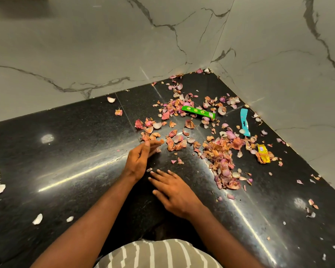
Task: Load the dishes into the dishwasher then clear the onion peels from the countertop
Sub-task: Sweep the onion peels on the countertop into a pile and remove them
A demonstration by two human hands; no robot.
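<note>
The left hand [138, 159] stands on its edge with straight fingers [153, 144] pressed together, their tips among the nearest onion peels [220, 157], seemingly to act as a scraper that rakes them into a heap. The right hand [174, 188] lies flat, palm down, fingers slightly spread on the black desk [75, 151], probably as a stop to sweep against. Neither holds anything. Both forearms reach forward from the body. Peels lie scattered toward the corner, mixed with a green wrapper [198, 112], a blue wrapper [245, 122] and a yellow wrapper [263, 152].
</note>
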